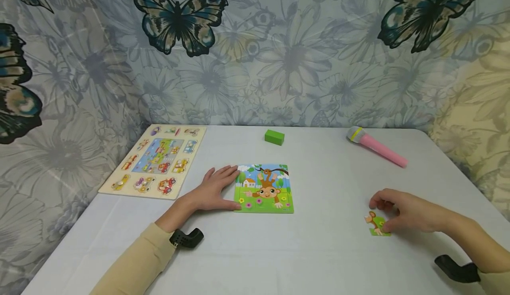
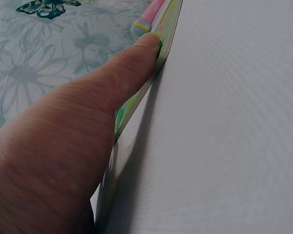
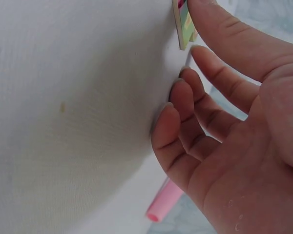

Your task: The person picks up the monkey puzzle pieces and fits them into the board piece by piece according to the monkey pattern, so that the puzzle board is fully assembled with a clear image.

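Head view shows the left hand (image 1: 218, 188) lying flat, fingers straight, touching the left edge of the monkey jigsaw board (image 1: 264, 189) on the white table (image 1: 279, 259). Well to the right, the right hand (image 1: 402, 213) curls over a loose puzzle piece (image 1: 376, 225), fingertips (image 3: 168, 117) on the table and thumb at its edge. Best, I judge, to pinch the piece firmly by its edges, keeping the board braced so it cannot slide
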`<move>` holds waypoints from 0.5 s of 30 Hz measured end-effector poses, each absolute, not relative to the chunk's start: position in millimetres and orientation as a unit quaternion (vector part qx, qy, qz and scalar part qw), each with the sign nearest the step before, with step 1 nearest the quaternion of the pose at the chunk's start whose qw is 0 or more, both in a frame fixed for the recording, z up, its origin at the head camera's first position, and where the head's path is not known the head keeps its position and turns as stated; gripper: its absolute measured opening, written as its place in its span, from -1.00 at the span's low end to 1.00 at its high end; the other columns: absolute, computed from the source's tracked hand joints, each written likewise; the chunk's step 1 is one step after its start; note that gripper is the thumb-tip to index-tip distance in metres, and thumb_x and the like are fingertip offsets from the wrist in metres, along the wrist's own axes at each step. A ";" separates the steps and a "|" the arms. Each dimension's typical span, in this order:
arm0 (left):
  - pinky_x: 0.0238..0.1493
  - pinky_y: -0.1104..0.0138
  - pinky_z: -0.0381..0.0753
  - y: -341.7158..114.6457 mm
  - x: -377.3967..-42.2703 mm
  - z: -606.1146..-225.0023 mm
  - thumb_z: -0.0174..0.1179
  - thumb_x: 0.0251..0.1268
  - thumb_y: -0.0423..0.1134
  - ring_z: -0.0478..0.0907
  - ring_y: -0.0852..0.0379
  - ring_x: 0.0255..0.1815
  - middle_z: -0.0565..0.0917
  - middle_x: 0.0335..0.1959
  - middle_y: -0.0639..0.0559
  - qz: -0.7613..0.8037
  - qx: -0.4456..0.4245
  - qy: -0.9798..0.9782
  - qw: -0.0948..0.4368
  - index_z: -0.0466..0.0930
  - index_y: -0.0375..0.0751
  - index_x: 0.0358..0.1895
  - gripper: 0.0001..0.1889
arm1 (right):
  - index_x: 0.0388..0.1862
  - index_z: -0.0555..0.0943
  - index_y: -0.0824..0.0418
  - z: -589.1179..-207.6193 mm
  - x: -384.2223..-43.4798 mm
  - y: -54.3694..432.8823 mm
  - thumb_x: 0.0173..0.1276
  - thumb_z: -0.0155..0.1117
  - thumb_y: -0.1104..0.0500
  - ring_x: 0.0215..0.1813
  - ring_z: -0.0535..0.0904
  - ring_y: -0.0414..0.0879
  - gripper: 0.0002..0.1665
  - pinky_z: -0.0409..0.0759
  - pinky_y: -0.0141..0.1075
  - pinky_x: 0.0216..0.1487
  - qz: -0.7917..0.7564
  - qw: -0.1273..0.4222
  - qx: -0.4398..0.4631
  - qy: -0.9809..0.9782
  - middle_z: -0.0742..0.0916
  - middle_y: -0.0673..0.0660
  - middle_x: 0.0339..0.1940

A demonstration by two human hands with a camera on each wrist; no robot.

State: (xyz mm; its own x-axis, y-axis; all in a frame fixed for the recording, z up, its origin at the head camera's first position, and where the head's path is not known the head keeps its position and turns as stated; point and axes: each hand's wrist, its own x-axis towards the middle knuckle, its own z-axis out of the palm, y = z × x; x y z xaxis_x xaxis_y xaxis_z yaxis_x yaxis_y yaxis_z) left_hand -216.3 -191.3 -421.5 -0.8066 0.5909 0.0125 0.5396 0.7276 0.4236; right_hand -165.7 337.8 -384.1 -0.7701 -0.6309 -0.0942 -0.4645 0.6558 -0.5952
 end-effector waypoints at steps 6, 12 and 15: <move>0.48 -0.20 -0.33 -190.8 -216.1 -421.8 0.38 0.12 0.30 -0.12 -0.12 0.63 0.08 0.62 -0.12 0.211 0.309 0.925 0.060 0.13 -0.27 0.59 0.10 | -0.03 0.54 0.22 -385.2 -163.7 337.7 0.13 0.60 0.20 -0.19 0.41 -0.25 -0.51 0.44 -0.36 -0.25 -0.287 0.138 -0.318 0.893 0.56 -0.06 -0.16; 0.48 -0.21 -0.33 -190.4 -216.3 -421.1 0.38 0.12 0.30 -0.11 -0.12 0.63 0.09 0.62 -0.12 0.215 0.309 0.925 0.058 0.14 -0.27 0.59 0.09 | -0.04 0.54 0.24 -385.6 -162.4 337.3 0.13 0.60 0.18 -0.18 0.42 -0.29 -0.51 0.47 -0.37 -0.25 -0.283 0.138 -0.314 0.895 0.56 -0.08 -0.15; 0.48 -0.20 -0.34 -190.1 -216.2 -420.6 0.38 0.12 0.30 -0.12 -0.11 0.63 0.09 0.62 -0.11 0.215 0.308 0.925 0.060 0.14 -0.27 0.59 0.09 | -0.06 0.53 0.22 -386.7 -162.8 337.2 0.14 0.60 0.19 -0.19 0.43 -0.28 -0.53 0.48 -0.36 -0.26 -0.287 0.138 -0.319 0.893 0.57 -0.09 -0.16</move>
